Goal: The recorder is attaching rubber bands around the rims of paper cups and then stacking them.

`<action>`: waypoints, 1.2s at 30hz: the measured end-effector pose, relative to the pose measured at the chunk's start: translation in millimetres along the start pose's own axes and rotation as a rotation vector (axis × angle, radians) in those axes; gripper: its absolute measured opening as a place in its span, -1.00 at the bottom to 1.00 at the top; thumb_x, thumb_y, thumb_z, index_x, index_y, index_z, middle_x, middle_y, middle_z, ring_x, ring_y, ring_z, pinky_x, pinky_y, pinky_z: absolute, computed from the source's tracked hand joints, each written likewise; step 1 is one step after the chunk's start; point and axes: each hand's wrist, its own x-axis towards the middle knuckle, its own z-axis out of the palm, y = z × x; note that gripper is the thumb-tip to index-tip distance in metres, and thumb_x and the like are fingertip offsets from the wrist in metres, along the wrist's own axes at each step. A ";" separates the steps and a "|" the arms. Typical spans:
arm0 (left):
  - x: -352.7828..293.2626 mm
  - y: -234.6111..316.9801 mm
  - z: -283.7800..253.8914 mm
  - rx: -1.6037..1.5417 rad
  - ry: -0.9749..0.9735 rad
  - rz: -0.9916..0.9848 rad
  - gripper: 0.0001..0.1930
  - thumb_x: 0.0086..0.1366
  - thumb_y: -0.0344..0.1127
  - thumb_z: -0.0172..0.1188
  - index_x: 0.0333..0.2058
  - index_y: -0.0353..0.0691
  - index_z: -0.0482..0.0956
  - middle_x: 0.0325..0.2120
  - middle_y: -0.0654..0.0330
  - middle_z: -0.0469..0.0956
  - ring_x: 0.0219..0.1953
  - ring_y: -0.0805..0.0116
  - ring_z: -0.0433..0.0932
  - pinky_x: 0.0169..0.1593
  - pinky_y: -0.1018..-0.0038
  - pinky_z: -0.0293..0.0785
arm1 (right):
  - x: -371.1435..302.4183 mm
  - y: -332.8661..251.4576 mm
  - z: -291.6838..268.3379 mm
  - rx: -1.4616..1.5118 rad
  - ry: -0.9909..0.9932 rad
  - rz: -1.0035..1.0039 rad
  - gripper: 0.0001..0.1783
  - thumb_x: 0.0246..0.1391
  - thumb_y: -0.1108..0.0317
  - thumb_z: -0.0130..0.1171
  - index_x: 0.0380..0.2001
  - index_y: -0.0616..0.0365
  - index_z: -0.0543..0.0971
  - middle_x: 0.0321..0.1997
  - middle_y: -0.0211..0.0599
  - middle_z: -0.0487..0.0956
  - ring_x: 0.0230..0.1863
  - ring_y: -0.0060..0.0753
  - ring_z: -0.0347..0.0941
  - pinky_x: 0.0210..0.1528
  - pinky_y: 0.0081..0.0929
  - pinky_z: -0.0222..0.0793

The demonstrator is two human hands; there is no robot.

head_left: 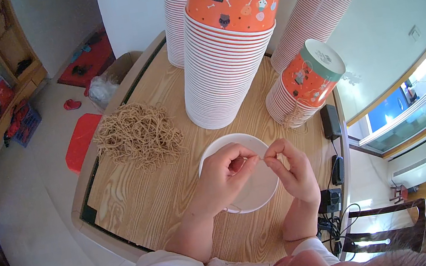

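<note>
Both hands over open white paper cup [251,194], directly beneath the fingers. Left hand [226,176] fingers pressed together, pinching a thin tan string [260,157]; right hand [292,170] fingers pinch its other end, tips nearly touching. String pile [137,134] lies left of the fingers on the wooden surface [146,206]; cup stacks [224,63] beyond (leaning). Judgement: keep string taut, pinches close

Count: four stacks of paper cups [223,58] beyond the hands (one short, tilted), one open white cup [256,190] under the hands, one heap of tan string [137,134] left of them.
</note>
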 end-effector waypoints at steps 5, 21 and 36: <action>0.7 -1.5 -0.6 0.006 -0.004 -0.019 -0.93 0.19 -0.42 0.24 -0.39 -0.28 0.58 -0.53 0.36 0.50 -0.51 0.68 0.38 -0.43 0.66 0.33 | 0.3 1.0 1.7 -0.017 0.034 0.002 -0.91 0.02 0.61 0.17 -0.37 0.28 0.49 -0.41 -0.28 0.50 -0.33 -0.46 0.44 -0.24 -0.54 0.37; 0.0 2.6 -2.3 0.091 0.033 0.011 -0.91 0.11 -0.41 0.30 -0.41 -0.26 0.59 -0.58 0.33 0.43 -0.58 0.59 0.27 -0.50 0.60 0.23 | 1.5 8.4 -1.1 0.047 -0.044 0.150 -0.91 0.13 0.47 0.10 -0.41 0.29 0.49 -0.48 -0.27 0.47 -0.39 -0.41 0.41 -0.30 -0.50 0.33; 0.4 -1.2 0.9 -0.035 0.019 -0.051 -0.91 0.24 -0.38 0.20 -0.30 -0.25 0.57 -0.54 0.35 0.47 -0.50 0.66 0.35 -0.40 0.62 0.34 | 0.7 3.6 0.4 0.035 -0.007 0.035 -0.94 0.09 0.55 0.12 -0.35 0.31 0.47 -0.43 -0.26 0.48 -0.36 -0.44 0.42 -0.27 -0.53 0.33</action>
